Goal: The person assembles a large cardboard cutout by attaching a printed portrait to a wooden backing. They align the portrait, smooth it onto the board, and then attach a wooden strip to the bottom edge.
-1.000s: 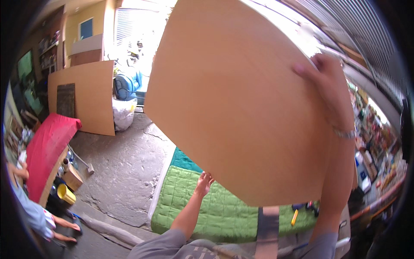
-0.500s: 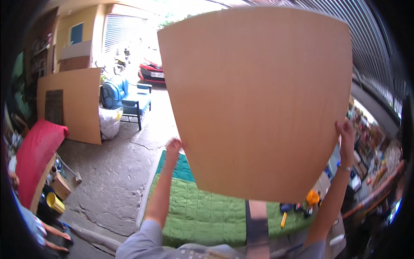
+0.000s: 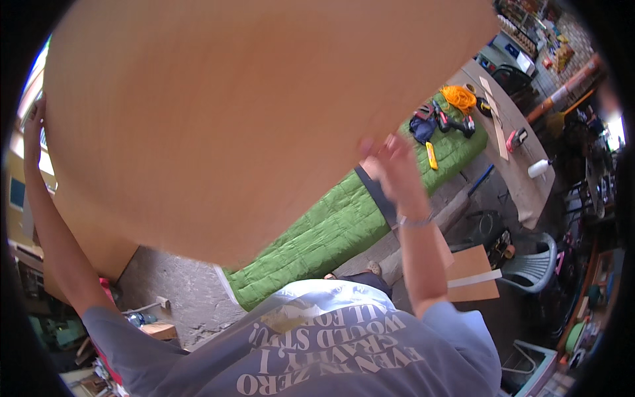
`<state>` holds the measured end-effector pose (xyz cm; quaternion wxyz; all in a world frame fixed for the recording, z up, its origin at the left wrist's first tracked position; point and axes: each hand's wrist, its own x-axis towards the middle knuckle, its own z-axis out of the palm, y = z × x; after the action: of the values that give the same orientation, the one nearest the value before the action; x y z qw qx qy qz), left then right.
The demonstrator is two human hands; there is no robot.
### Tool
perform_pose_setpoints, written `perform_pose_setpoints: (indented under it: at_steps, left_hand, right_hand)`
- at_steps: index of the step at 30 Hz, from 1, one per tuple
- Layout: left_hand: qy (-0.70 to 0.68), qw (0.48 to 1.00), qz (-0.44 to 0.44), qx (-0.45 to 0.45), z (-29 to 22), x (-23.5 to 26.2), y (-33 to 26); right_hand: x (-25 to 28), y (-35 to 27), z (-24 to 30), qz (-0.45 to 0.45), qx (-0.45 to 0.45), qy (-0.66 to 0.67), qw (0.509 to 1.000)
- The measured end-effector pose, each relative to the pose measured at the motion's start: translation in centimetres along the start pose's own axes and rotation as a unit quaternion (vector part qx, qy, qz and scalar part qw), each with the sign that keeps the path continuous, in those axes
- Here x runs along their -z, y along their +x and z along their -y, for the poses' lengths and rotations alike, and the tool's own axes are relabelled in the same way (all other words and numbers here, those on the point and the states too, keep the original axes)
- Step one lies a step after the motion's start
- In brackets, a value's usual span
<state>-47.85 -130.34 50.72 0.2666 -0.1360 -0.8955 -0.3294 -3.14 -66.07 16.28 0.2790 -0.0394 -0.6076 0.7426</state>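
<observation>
The head view shows a large light-brown board (image 3: 251,112) that fills the upper and middle part of the frame, held high and tilted. The left hand (image 3: 33,122) is at the far left edge of the frame, with its fingers wrapped on the board's left edge. The right hand (image 3: 393,169) is a little right of the centre, blurred, with fingers spread against the lower edge of the board; I cannot tell if it grips the edge or only presses it. Below the board, a green quilted mat (image 3: 344,228) lies on the grey floor and runs toward the upper right. On its far end lie power drills (image 3: 453,122), an orange cord (image 3: 458,98) and a yellow tool (image 3: 431,155). A grey plastic chair (image 3: 529,264) stands at the right.
</observation>
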Motion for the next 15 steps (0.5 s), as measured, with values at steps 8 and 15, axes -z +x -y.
perform_pose_setpoints:
  at_steps: [8,15]
  left_hand:
    - [-0.054,0.930,0.359,0.047,14.5,-30.5,-6.8]
    - [0.083,0.907,0.405,0.077,17.8,-51.3,-21.2]
  right_hand:
    - [-4.9,-23.7,-16.2,-0.073,-0.363,-0.132,0.920]
    - [-5.9,-30.4,-25.4,-0.226,-0.436,0.092,0.866]
